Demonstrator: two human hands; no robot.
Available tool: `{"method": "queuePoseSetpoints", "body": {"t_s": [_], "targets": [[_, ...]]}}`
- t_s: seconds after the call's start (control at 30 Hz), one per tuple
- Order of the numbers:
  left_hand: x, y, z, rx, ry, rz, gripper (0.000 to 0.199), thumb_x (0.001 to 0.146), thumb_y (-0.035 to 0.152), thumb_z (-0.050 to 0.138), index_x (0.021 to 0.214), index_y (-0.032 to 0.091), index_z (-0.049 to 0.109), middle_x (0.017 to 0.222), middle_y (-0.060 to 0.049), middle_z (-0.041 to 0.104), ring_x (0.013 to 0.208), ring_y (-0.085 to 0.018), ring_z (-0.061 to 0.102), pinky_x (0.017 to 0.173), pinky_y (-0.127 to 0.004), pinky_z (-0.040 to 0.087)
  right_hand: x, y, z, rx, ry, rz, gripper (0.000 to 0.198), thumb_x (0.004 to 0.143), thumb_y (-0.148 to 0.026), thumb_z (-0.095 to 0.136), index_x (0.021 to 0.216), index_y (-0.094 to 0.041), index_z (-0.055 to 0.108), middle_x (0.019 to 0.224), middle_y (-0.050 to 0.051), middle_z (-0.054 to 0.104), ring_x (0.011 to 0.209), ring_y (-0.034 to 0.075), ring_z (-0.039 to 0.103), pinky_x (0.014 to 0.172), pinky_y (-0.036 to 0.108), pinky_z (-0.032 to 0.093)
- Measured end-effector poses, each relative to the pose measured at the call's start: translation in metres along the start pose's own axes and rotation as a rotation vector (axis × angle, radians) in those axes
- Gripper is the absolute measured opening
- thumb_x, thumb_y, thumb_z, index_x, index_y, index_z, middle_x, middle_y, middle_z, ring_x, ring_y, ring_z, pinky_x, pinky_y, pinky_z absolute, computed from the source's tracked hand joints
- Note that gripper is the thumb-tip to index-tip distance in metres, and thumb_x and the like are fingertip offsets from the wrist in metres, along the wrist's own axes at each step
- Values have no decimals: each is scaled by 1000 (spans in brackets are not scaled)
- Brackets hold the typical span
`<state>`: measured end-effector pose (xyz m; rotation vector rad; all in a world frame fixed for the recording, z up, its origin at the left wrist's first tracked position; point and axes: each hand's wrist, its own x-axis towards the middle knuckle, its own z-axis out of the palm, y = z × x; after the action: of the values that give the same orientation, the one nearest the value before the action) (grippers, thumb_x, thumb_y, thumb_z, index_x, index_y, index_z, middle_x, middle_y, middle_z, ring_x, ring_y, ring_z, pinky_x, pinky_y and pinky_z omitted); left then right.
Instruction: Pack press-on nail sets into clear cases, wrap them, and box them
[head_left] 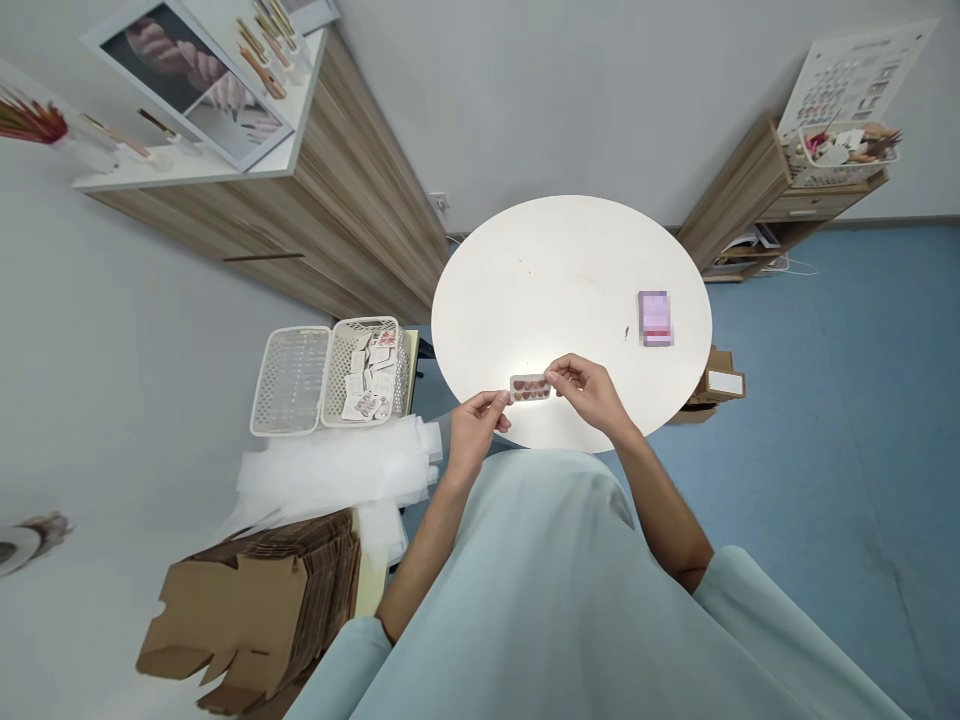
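Near the front edge of the round white table, I hold up a small clear case of press-on nails, its reddish-brown pieces lying in two rows. My left hand pinches its left end between thumb and fingers. On the opposite end, my right hand has the right corner between thumb and forefinger. A purple box, blurred in the picture, lies on the right part of the table, apart from both hands.
To the left are an open white basket with small packets, white wrapping sheets and stacked flat cardboard boxes. A wooden cabinet stands back left, a narrow shelf unit back right. Brown cartons sit beside the table.
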<state>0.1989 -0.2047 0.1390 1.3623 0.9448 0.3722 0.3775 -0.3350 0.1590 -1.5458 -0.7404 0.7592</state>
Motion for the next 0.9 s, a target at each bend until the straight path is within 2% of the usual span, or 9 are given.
{"method": "queuePoseSetpoints", "body": {"t_s": [0.13,0.23,0.37,0.47,0.57,0.73,0.9], "targets": [[-1,10,4,-51,24,-11,42,85,61,78,93,19,80,95,-7,77,60,-12,62,60,-28,54,-10,-10,-1,3,-9,-10,29,97,-53,70,95,-25,73,92,2,73,76,17,66,71,32,51],[0,20,5,-60,46,-10,43,85,60,79,99,20,82,101,-8,78,62,-12,63,61,-29,56,-19,-16,-3,-30,-19,8,27,96,-52,72,94,-26,77,92,3,75,78,19,69,70,33,52],[3,30,2,-75,31,18,41,77,51,88,103,20,82,94,-7,77,65,-14,66,65,-30,56,-31,-14,-4,-71,-25,26,22,93,-50,77,95,-28,82,97,4,79,84,21,71,70,34,53],[7,33,1,-98,10,41,39,74,46,91,100,20,81,87,-5,75,66,-14,67,69,-32,58,-35,-7,-2,-63,25,26,19,90,-47,80,93,-28,83,98,4,79,89,22,71,73,35,56],[10,32,4,-108,2,54,38,74,43,91,102,20,80,87,-4,74,67,-14,67,71,-32,59,-37,-2,-1,-55,84,53,18,89,-46,81,90,-27,82,96,3,80,87,22,71,75,36,58],[14,30,8,-126,-26,55,45,76,42,90,115,21,79,105,-6,74,67,-12,67,69,-32,60,-35,0,-3,-61,119,111,22,87,-47,82,94,-26,81,94,3,80,82,20,71,77,36,59],[16,30,7,-70,-97,3,46,85,51,81,118,20,81,93,-7,76,73,-17,71,75,-36,63,-32,-3,-8,-50,103,158,27,90,-52,78,95,-26,80,91,3,78,80,21,73,80,37,58]]}}
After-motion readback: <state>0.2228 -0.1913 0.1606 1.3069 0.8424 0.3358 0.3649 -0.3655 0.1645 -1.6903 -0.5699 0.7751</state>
